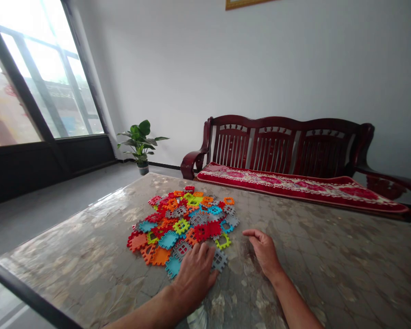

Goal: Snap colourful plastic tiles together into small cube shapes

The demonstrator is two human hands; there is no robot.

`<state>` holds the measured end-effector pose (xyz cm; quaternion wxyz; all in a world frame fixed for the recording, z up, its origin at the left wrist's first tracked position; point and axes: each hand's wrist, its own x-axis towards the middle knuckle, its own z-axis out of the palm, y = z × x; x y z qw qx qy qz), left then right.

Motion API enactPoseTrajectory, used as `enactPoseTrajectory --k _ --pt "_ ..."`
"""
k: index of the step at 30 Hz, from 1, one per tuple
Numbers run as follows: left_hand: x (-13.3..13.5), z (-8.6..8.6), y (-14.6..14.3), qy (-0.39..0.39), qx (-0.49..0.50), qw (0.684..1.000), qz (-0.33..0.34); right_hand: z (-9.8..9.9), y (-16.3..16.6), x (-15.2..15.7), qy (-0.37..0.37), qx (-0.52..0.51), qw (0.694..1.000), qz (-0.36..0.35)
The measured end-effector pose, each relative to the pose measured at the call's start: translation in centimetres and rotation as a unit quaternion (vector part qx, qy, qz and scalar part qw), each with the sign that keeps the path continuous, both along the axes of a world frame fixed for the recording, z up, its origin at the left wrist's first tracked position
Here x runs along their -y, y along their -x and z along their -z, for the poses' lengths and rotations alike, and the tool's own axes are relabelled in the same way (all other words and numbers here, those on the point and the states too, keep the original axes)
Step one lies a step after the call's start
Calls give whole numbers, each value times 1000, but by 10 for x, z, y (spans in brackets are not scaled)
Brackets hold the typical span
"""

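A heap of flat, notched plastic building pieces [181, 226] in red, orange, blue, green and grey lies on the table. My left hand [197, 272] rests over the near edge of the heap, fingers bent down onto it and thumb held apart. Partly beside and under that hand is a grey window-patterned piece [219, 259]; a blue piece [173, 266] pokes out on its left. What lies beneath the fingers is hidden. To the right of the heap, my right hand [264, 251] hovers near the tabletop, its index finger stretched left, with nothing visible in it.
The table [102, 256] has a glossy patterned cover. Beyond it stands a dark red wooden bench [281, 144] with a red floral cushion [301, 185]. A potted plant [142, 141] is on the floor at the back, near tall dark-framed windows [51, 82].
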<state>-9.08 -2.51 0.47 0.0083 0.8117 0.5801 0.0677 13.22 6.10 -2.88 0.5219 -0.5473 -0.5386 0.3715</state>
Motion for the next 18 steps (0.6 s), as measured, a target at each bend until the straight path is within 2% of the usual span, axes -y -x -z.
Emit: enactPoseTrajectory --k 7,14,18 --pt "2 7 -1 -24 -1 1000 12 4 0 -1 -10 -1 1000 -1" --pt "-3 3 11 -14 56 997 58 6 -2 -2 -5 9 1000 -4" --pt "-2 0 17 -44 94 992 69 5 -1 -1 -5 12 1000 1"
